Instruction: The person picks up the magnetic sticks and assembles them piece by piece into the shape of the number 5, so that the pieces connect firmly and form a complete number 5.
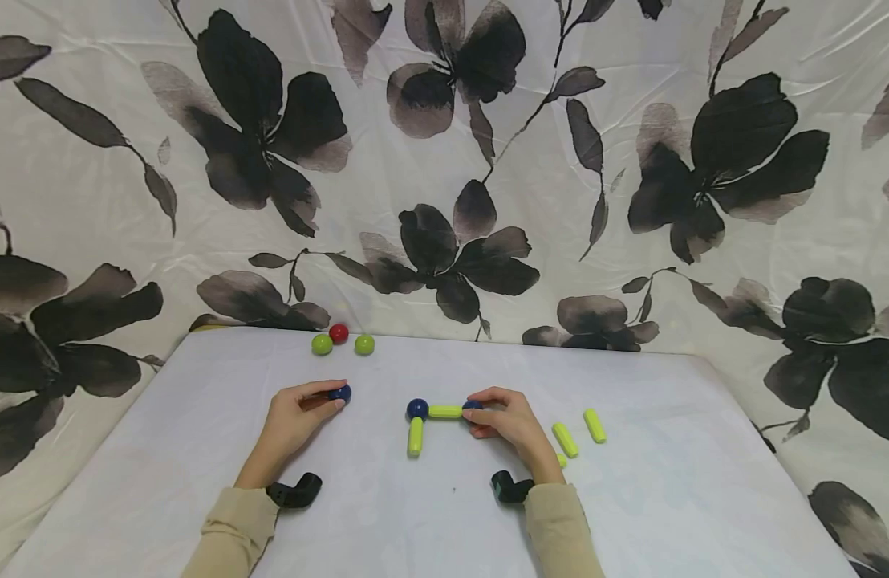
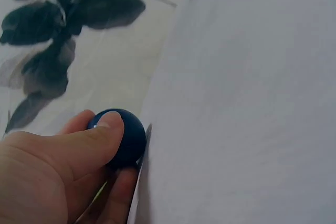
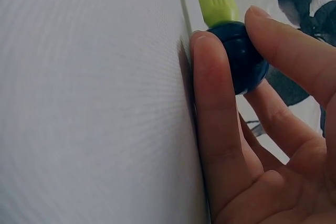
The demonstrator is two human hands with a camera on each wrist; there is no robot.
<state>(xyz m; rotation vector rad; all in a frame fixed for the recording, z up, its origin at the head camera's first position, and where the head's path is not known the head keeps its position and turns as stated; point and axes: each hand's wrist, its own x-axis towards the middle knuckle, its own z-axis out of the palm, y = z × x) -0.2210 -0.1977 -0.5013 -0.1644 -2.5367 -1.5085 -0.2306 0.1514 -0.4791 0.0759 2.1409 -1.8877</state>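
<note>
My left hand (image 1: pixel 298 413) pinches a dark blue ball (image 1: pixel 340 393) between thumb and fingers, low over the white table; the same ball (image 2: pixel 131 137) shows in the left wrist view. My right hand (image 1: pixel 509 419) grips another blue ball (image 3: pixel 244 59) with thumb and fingertips. That ball sits at the right end of a yellow-green rod (image 1: pixel 445 412). The rod's left end meets a third blue ball (image 1: pixel 417 409), from which a second yellow-green rod (image 1: pixel 415 437) points toward me, making a corner shape.
Two green balls (image 1: pixel 364 344) and a red ball (image 1: pixel 338 334) lie near the table's back edge. Right of my right hand are loose yellow-green rods (image 1: pixel 594 425), one partly hidden by the wrist. A flower-printed cloth (image 1: pixel 387 177) hangs behind the white table (image 1: pixel 372 514).
</note>
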